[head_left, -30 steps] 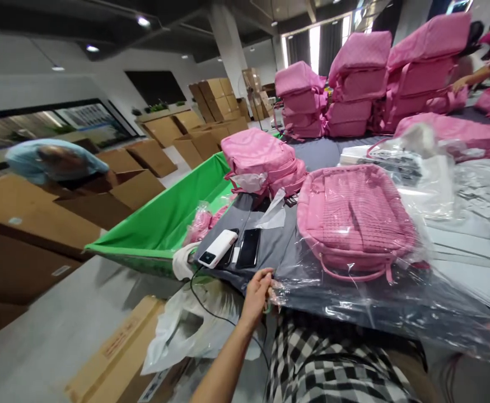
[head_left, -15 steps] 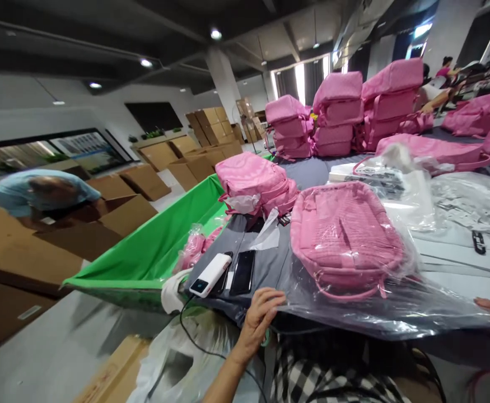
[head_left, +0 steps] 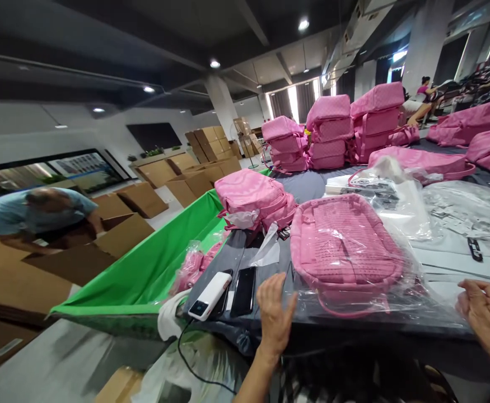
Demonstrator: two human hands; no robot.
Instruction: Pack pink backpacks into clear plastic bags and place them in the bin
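Observation:
A pink backpack (head_left: 345, 246) lies on the dark-covered table, inside a clear plastic bag (head_left: 413, 302) whose loose end spreads toward the table's front edge. My left hand (head_left: 274, 310) is raised by the bag's left corner, fingers stretched up and thumb apart, and no object shows in it. At the bag's right end is my right hand (head_left: 486, 319), its fingers loosely bent and close to the plastic. Whether they touch the film is hard to see.
A white power bank (head_left: 210, 295) with a cable and a black phone (head_left: 243, 291) lie left of my left hand. Another pink backpack (head_left: 253, 198) and stacked ones (head_left: 329, 131) stand behind. A green-lined bin (head_left: 144, 268) adjoins the table. A person (head_left: 43, 212) bends over cartons.
My left hand has lifted from the bag's edge, and its fingers now point up. The right hand has come further into view, moving left. The plastic's front edge looks less stretched.

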